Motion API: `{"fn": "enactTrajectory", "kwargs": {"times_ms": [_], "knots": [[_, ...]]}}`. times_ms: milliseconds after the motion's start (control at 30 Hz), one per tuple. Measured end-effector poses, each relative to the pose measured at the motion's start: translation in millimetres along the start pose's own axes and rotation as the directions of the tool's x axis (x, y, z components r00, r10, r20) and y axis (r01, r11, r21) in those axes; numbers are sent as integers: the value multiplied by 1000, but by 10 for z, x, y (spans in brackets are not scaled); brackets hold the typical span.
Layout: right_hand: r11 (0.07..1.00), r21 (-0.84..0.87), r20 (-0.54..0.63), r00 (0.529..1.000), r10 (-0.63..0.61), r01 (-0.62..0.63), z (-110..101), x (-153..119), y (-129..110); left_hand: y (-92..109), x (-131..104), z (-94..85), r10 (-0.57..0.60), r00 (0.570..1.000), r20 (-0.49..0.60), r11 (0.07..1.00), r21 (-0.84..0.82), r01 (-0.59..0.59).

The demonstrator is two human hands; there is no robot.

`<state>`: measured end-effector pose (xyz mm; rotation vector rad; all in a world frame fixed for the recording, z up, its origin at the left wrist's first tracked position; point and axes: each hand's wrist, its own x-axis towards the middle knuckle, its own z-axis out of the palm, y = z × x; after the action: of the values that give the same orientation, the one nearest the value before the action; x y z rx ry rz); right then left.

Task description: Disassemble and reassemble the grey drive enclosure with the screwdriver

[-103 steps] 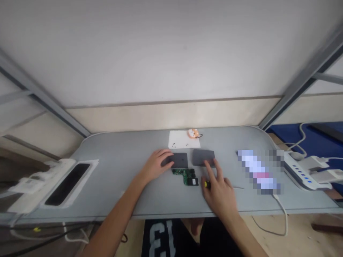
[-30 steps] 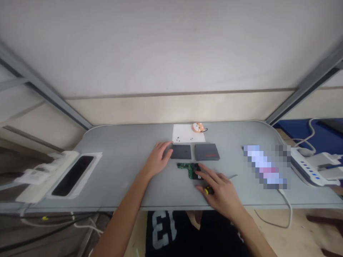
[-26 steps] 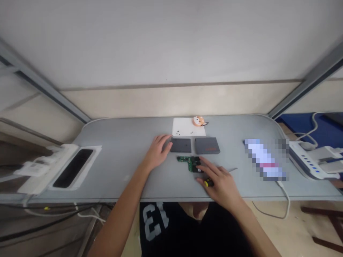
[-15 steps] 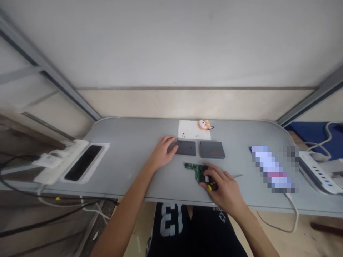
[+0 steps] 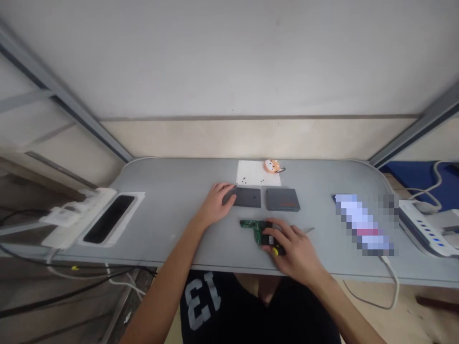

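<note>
My left hand [image 5: 218, 203] rests over the left end of a flat dark grey cover plate [image 5: 248, 197], thumb and fingers on its edges. Close to the table's front, my right hand [image 5: 292, 246] is closed around a green circuit board [image 5: 257, 230] with a black block attached. A screwdriver with a yellow handle end [image 5: 275, 251] sits in the same palm, and its thin shaft [image 5: 308, 230] pokes out to the right. Beyond that hand lies a dark grey box-shaped case [image 5: 282, 199] with red lettering.
Small dark screws [image 5: 244, 180] lie on a white paper sheet [image 5: 251, 168] beside an orange-and-white animal-face trinket [image 5: 272, 166]. At left are a black phone [image 5: 110, 219] and a power strip [image 5: 60, 229]. A blurred-out phone [image 5: 362, 224] and a charging station [image 5: 426, 229] stand right.
My right hand has shifted a little to the left with the circuit board and screwdriver. The left hand stays on the plate. My legs have moved beneath the table.
</note>
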<state>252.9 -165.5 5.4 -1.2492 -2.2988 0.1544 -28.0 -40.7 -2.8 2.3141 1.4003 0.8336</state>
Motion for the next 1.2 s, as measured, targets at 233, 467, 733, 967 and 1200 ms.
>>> {"fn": "enactTrajectory", "kwargs": {"times_ms": [233, 467, 733, 967, 1200], "knots": [[996, -53, -127, 989, 70, -77, -49, 687, 139, 4, -5, -33, 16, 1000, 19, 1000, -21, -16], [994, -96, -24, 998, 56, -58, 103, 1104, 213, 0, -12, -41, 28, 1000, 4, 999, -22, -28], [999, 14, -94, 995, 42, -41, 198, 962, 266, 24, -11, -67, 48, 999, 25, 998, -30, -48], [996, -51, 23, 996, 81, -80, 185, 980, 247, 32, -28, -78, 40, 999, 36, 999, -37, -39], [999, -20, -89, 996, 26, -28, 179, 949, 262, -35, -33, -19, 53, 998, -31, 998, 19, -53]]}}
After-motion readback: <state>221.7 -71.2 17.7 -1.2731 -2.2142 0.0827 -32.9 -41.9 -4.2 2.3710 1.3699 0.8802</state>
